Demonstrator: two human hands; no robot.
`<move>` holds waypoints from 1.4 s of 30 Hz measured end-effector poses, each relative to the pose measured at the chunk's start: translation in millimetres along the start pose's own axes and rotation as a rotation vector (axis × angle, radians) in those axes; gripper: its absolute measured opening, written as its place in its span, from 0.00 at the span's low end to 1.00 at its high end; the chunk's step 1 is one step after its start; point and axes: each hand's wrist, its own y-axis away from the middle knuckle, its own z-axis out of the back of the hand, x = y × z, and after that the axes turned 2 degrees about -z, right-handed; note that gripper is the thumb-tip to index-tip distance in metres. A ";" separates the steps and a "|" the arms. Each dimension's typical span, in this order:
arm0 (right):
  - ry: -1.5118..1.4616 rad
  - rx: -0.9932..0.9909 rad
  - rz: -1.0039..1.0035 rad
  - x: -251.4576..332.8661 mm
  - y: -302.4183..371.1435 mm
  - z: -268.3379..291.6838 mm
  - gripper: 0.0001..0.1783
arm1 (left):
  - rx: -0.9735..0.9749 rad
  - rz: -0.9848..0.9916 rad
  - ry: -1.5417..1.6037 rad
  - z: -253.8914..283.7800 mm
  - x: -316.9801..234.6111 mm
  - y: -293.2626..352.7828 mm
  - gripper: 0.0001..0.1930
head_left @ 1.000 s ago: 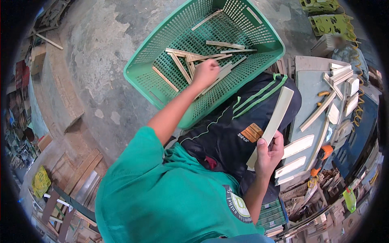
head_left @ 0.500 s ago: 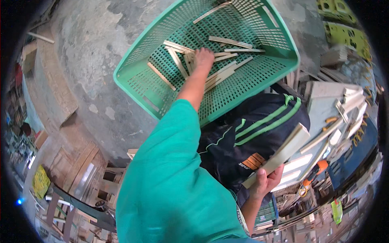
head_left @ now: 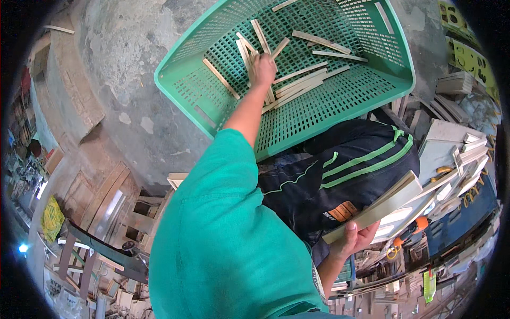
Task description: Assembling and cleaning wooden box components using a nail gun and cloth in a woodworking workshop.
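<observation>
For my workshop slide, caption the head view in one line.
Left hand among thin wooden strips inside a green basket, right hand holding pale flat wood beside it.

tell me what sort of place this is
Probably a woodworking shop: narrow pale wooden strips lie in a green perforated plastic basket, an orange-and-black handheld tool sits at the right, and the floor is patchy grey concrete.

patchy grey floor [head_left: 127,48] — worn, bright bluish light [head_left: 23,248] — far left
</observation>
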 end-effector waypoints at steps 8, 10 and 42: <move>0.077 -0.055 0.051 -1.2 -1.2 -4.9 0.36 | 0.002 0.579 -0.079 30.0 8.5 -43.3 0.17; 0.086 -0.023 0.044 -4.3 -1.1 4.1 0.35 | -0.014 0.630 -0.040 33.0 7.1 -47.6 0.18; -0.497 0.068 0.140 -27.9 27.0 39.1 0.22 | 1.113 -0.416 0.954 304.7 -237.4 224.0 0.13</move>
